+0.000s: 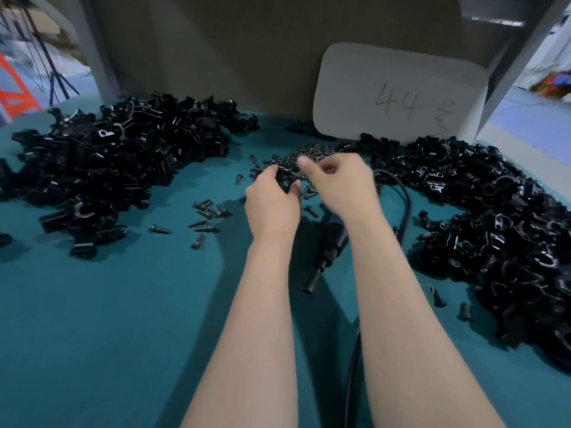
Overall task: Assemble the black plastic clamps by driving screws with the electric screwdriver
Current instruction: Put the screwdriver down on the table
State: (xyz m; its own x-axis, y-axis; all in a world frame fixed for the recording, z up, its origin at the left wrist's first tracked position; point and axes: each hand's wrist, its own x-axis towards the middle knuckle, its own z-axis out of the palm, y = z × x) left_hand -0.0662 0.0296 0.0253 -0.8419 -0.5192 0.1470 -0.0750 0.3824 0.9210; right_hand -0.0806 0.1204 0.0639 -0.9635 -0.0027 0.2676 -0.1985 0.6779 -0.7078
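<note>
My left hand (272, 202) grips a black plastic clamp (285, 178) above the teal table, fingers curled round it. My right hand (340, 180) hovers just right of it over the small heap of black screws (309, 156), fingers curled, thumb pointing left toward the clamp; whether it pinches a screw is hidden. The black electric screwdriver (327, 245) lies on the table between my forearms, tip toward me, its cable (404, 199) looping behind my right wrist.
A big pile of black clamp parts (108, 162) fills the left of the teal table (123, 319); another pile (500, 230) fills the right. Loose screws (204, 217) lie scattered left of my left hand. A white card marked 44 (398, 94) leans on the back wall.
</note>
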